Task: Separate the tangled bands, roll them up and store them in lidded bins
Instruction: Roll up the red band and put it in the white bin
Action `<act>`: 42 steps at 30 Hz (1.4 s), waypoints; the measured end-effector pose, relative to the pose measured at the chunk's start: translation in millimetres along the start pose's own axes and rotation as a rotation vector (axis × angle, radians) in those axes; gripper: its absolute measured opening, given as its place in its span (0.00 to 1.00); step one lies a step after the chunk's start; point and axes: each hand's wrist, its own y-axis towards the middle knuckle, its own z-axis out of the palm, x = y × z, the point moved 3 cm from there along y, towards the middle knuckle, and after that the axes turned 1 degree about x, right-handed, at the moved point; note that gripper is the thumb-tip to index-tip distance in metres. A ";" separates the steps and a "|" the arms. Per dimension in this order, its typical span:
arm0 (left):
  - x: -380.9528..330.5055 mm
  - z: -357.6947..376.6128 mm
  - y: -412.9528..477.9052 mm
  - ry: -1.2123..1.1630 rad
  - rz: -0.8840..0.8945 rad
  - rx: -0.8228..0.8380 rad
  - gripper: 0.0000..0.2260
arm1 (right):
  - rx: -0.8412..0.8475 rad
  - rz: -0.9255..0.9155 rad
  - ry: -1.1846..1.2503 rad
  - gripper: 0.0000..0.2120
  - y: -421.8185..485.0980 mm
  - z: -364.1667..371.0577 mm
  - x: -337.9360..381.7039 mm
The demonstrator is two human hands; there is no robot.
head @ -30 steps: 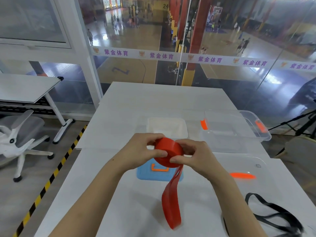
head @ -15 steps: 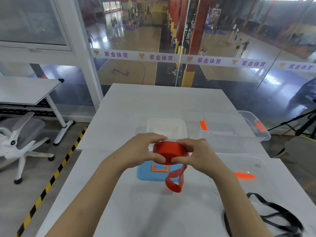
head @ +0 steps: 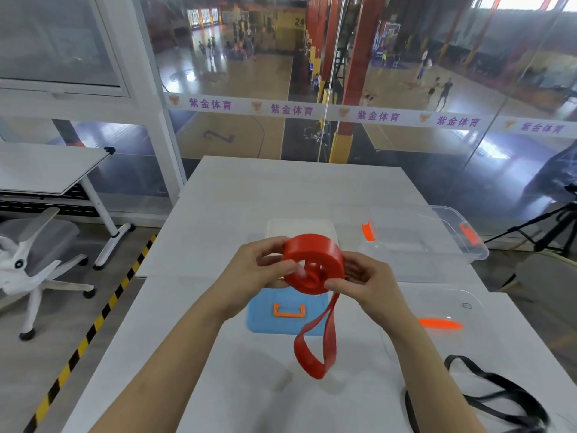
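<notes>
1. The red band [head: 313, 267] is flat, smooth rubber wound into a thick coil; a loose loop hangs below it.
2. Left hand [head: 260, 270] fingers close on the coil's left rim.
3. Right hand [head: 363, 281] fingers pinch its lower right edge.
4. Both hands hold the coil above the white tabletop [head: 218, 354], over a blue lid [head: 265, 320].

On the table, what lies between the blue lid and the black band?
In the head view, only bare white table lies between the blue lid and the black band.
</notes>
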 end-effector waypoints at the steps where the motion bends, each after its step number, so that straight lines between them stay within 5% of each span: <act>1: 1.7 -0.2 0.7 0.046 -0.018 0.044 0.14 | 0.008 0.008 -0.013 0.22 -0.1 -0.7 1.2; 7: -10.9 -6.4 7.1 0.455 -0.054 0.109 0.31 | 0.133 -0.009 -0.317 0.18 4.4 4.1 15.8; 11: -25.3 7.7 12.2 0.715 0.030 0.150 0.22 | 0.159 -0.060 -0.401 0.17 11.0 9.6 24.0; 15: -17.3 1.9 15.1 0.405 0.038 0.044 0.13 | 0.118 -0.057 -0.216 0.19 14.8 5.0 25.4; 25: 14.9 3.4 11.4 -0.222 0.032 -0.051 0.14 | -0.004 0.009 0.062 0.19 10.1 -3.8 7.5; 29: 23.8 -11.9 14.9 0.038 -0.072 0.098 0.16 | 0.077 0.041 -0.056 0.18 10.1 -1.9 5.5; 33: 14.1 -9.5 16.1 0.434 -0.106 0.155 0.30 | 0.173 0.013 -0.357 0.18 15.4 5.0 12.4; 36: 7.6 0.3 21.1 0.571 -0.080 0.202 0.20 | 0.216 -0.045 -0.463 0.18 18.7 11.8 16.9; 42: 11.1 -5.5 20.9 0.410 -0.004 0.104 0.11 | 0.173 -0.011 -0.273 0.19 20.4 5.8 7.7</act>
